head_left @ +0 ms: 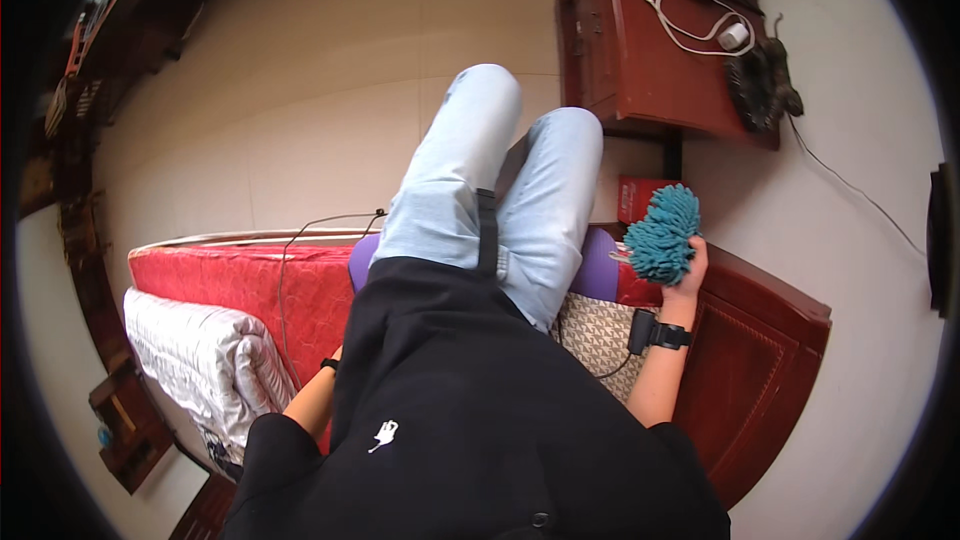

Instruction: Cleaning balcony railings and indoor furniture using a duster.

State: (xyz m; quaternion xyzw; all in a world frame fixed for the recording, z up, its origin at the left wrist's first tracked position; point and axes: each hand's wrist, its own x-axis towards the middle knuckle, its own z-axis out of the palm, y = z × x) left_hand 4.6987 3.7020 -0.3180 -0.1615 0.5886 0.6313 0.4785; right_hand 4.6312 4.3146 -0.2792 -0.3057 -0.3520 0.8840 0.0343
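A teal chenille cleaning mitt (662,237) with thick shaggy strands is gripped in my right hand (690,270), out to the right of my knees. Its fingers are closed at the mitt's right side, partly covered by the strands. On that wrist sits a black band with a small box (643,332) and a cable. Only the edge of my left hand (338,352) shows beside my black shirt, above the red mattress; the shirt hides its fingers. I am seated, with my legs in light blue jeans (450,170).
A dark red cabinet (650,60) stands ahead right, bearing a white cable with a charger (733,36) and a dark ornament (765,80). Near the mitt is a red box (640,197). A wooden headboard (750,370) rises at my right, and a folded silvery quilt (200,350) lies left.
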